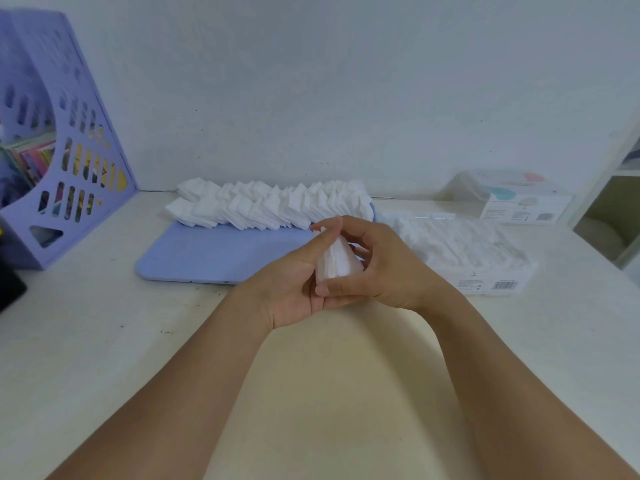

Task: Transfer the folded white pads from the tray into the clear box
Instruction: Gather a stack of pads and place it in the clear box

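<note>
Hands are squeezing a small stack of pads (337, 263): left hand (294, 282), right hand (377, 268). Clear box (485, 268) is looking partly full, maybe. Tray (207, 254) is holding many more pads (270, 204).

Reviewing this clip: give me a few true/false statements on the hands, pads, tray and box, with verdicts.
1. Both the left hand and the right hand hold a small stack of folded white pads. True.
2. The flat blue plastic tray holds no pads. False: two rows of white pads lie along its far edge.
3. The clear plastic box already contains pads. True.
4. The box sits left of the tray. False: it sits to the right.
</note>
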{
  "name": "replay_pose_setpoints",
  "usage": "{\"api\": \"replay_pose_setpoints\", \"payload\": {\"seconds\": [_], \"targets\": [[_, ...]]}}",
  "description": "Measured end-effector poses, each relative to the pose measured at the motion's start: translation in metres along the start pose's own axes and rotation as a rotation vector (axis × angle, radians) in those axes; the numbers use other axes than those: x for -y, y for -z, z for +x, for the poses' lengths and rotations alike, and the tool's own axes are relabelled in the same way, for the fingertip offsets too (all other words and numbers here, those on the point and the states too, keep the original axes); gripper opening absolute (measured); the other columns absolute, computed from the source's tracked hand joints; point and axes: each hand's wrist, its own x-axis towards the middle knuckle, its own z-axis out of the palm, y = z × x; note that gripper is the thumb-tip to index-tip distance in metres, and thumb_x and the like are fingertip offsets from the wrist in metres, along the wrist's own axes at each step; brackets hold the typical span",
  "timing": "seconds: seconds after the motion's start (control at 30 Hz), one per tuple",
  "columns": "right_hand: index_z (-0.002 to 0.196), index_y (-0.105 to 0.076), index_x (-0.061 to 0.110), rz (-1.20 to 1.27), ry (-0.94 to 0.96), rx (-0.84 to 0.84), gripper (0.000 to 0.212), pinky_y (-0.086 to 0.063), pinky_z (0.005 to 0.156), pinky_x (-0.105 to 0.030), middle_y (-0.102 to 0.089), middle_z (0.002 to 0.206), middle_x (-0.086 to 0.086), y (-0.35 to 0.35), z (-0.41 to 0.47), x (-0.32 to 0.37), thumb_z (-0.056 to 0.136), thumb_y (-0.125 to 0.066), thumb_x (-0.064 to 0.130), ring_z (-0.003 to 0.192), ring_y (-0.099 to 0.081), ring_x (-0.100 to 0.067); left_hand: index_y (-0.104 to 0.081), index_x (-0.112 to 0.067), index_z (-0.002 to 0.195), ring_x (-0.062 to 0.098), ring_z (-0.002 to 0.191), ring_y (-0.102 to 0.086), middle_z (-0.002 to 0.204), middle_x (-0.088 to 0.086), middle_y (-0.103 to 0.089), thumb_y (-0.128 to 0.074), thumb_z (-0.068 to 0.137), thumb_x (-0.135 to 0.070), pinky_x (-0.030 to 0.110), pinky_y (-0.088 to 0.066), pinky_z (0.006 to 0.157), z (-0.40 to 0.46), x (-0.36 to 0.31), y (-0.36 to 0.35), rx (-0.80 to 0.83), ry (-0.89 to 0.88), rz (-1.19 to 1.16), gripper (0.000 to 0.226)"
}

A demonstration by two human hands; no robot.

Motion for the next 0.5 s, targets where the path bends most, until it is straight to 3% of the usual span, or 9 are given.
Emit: {"api": "replay_pose_setpoints", "payload": {"seconds": [0.07, 0.2, 0.3, 0.4, 0.5], "targets": [[0.130, -0.062, 0.023, 0.020, 0.013, -0.027, 0.065, -0.050, 0.105, -0.036, -0.069, 0.120, 0.007, 0.0015, -0.0001, -0.0008, 0.072, -0.091, 0.012, 0.118, -0.063, -0.011, -0.060, -0.011, 0.132, 0.023, 0.113, -0.068, 0.123, 0.011, -0.070, -0.063, 0.085, -0.045, 0.038, -0.059, 0.090, 0.0018, -0.0019, 0.0025, -0.010, -0.010, -0.057, 0.059], [0.127, -0.064, 0.020, 0.066, 0.028, -0.051, 0.060, -0.052, 0.094, -0.026, -0.070, 0.115, 0.007, 0.0040, -0.0008, 0.0012, 0.074, -0.089, 0.007, 0.113, -0.065, -0.011, -0.060, -0.006, 0.132, 0.021, 0.114, -0.068, 0.131, 0.014, -0.066, -0.063, 0.086, -0.043, 0.027, -0.060, 0.082, 0.0020, -0.0036, 0.0031, -0.031, -0.039, -0.085, 0.059], [0.124, -0.065, 0.019, 0.069, 0.022, -0.064, 0.059, -0.055, 0.096, -0.031, -0.071, 0.114, 0.005, 0.0045, -0.0002, 0.0010, 0.072, -0.090, 0.009, 0.111, -0.066, -0.013, -0.064, -0.006, 0.125, 0.018, 0.110, -0.069, 0.125, 0.012, -0.069, -0.066, 0.082, -0.041, 0.023, -0.060, 0.081, 0.0030, -0.0026, 0.0033, -0.043, -0.047, -0.037, 0.056], [0.125, -0.064, 0.025, 0.011, -0.011, -0.030, 0.066, -0.053, 0.098, -0.036, -0.071, 0.115, 0.007, 0.0012, -0.0008, -0.0006, 0.067, -0.095, 0.019, 0.112, -0.066, -0.010, -0.069, -0.006, 0.114, 0.013, 0.097, -0.072, 0.115, 0.009, -0.073, -0.066, 0.082, -0.037, 0.021, -0.060, 0.072, 0.0029, -0.0012, 0.0034, -0.056, -0.034, 0.011, 0.045], [0.128, -0.063, 0.022, -0.161, -0.033, -0.018, 0.073, -0.048, 0.095, -0.029, -0.063, 0.119, 0.003, -0.0044, -0.0017, 0.0046, 0.063, -0.097, 0.025, 0.109, -0.058, -0.001, -0.069, -0.006, 0.108, 0.008, 0.071, -0.072, 0.092, 0.002, -0.075, -0.065, 0.081, -0.037, 0.019, -0.057, 0.055, -0.0011, 0.0005, -0.0045, -0.057, -0.015, 0.025, 0.041]]}}
